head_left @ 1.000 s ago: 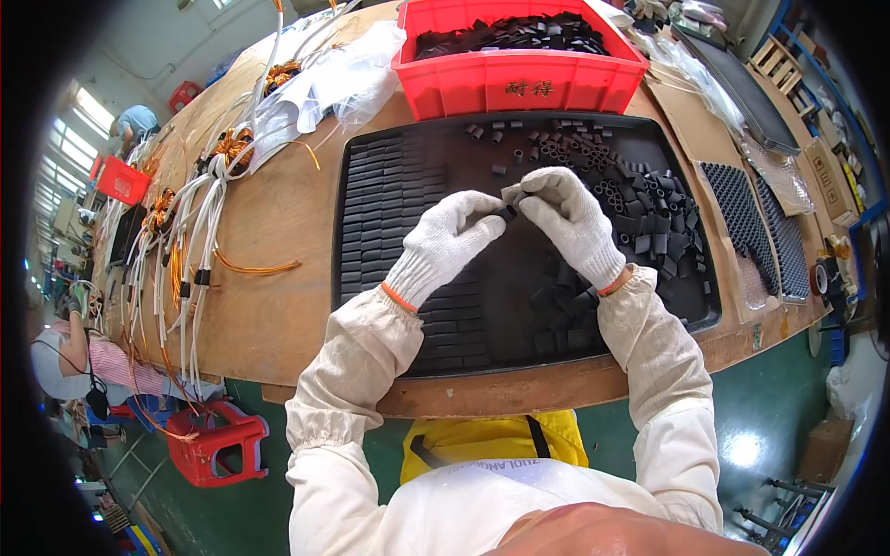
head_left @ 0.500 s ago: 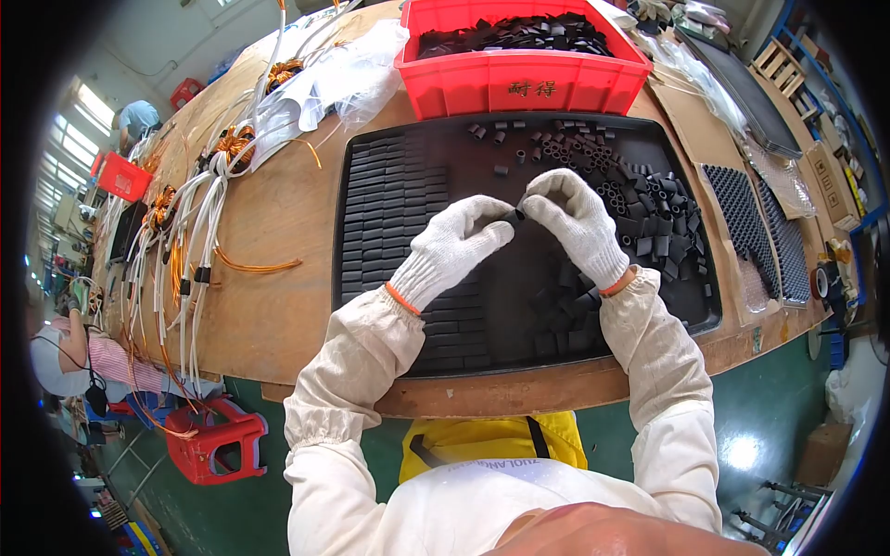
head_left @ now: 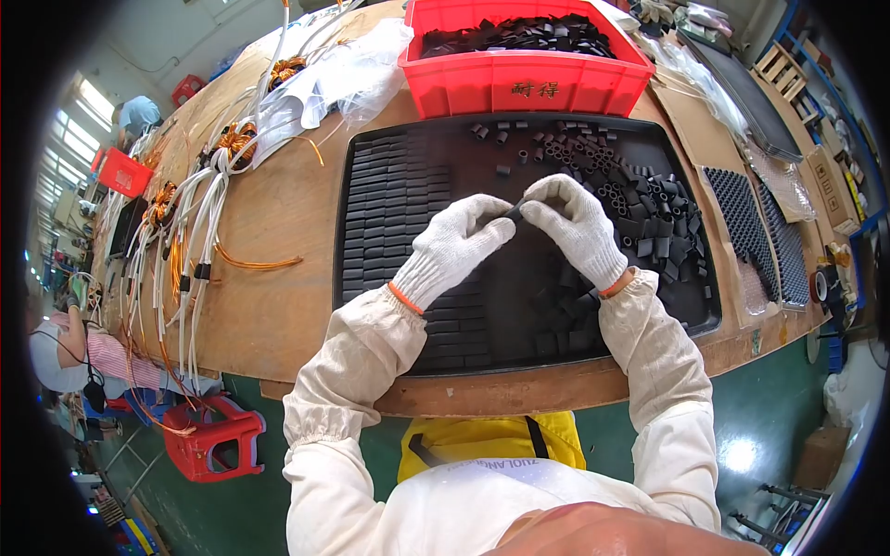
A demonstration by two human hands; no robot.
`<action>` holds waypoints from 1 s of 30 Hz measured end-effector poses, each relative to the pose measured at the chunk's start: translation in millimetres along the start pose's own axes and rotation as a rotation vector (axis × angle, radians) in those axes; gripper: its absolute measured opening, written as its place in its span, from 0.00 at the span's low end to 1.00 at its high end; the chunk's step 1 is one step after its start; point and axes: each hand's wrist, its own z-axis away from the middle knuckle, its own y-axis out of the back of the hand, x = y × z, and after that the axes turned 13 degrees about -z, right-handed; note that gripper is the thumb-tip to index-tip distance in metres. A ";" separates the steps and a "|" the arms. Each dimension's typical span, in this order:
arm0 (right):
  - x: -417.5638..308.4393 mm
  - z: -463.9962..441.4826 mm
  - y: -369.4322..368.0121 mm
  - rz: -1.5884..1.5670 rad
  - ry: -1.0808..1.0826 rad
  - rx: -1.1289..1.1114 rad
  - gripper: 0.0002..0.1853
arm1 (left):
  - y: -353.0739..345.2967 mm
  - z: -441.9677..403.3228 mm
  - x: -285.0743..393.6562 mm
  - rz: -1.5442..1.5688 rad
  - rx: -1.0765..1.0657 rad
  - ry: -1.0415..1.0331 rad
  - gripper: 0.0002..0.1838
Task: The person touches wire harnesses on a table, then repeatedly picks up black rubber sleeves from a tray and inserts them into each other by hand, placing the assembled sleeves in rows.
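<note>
Both hands wear white knit gloves and meet above the middle of a black tray [head_left: 519, 347]. My left hand [head_left: 456, 243] pinches one end of a short black tube [head_left: 515, 212] between thumb and fingers. At its other end, my right hand [head_left: 573, 227] is closed on the same tube. Glove fingertips hide much of the piece. Left of my hands, flat black pieces [head_left: 389, 213] lie in tight rows. On the tray's right side, loose black tube pieces [head_left: 649, 208] are scattered, some standing on end.
Behind the tray stands a red bin [head_left: 528, 88] full of flat black pieces. White cables with copper coils [head_left: 199, 199] lie on the table's left. Black honeycomb sheets [head_left: 742, 222] rest at the right. A red stool [head_left: 218, 440] and another person [head_left: 79, 352] are at left.
My fingers have shifted slightly around the black tube, which now lies more slanted between both hands. The rows and loose pieces look the same.
</note>
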 end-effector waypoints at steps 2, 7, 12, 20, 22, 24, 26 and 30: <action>-1.8 0.4 0.0 -0.001 -0.009 -0.016 0.09 | -1.0 -0.9 -3.3 0.026 0.011 -0.010 0.18; -7.4 0.9 0.6 -0.004 -0.050 -0.129 0.12 | 1.2 -3.2 -6.8 0.044 0.036 -0.062 0.18; -14.1 1.9 -3.2 0.180 0.074 -0.048 0.13 | 17.4 -21.2 -28.7 -0.333 0.385 -0.268 0.14; -8.7 -0.4 -0.8 0.325 0.093 -0.004 0.15 | 29.3 -34.8 -51.7 -0.846 0.484 -0.247 0.13; -6.5 -0.4 -0.7 0.329 0.139 0.004 0.14 | 28.7 -33.7 -54.1 -0.994 0.449 -0.234 0.12; -2.5 -1.3 1.4 0.311 0.130 0.009 0.13 | 28.6 -33.3 -56.4 -0.997 0.463 -0.250 0.11; -2.6 -2.8 2.9 0.292 0.121 0.018 0.13 | 28.7 -29.8 -52.6 -1.013 0.418 -0.284 0.12; -2.9 -6.7 2.9 0.407 0.254 0.002 0.11 | 24.8 -28.6 -51.1 -1.048 0.341 -0.264 0.12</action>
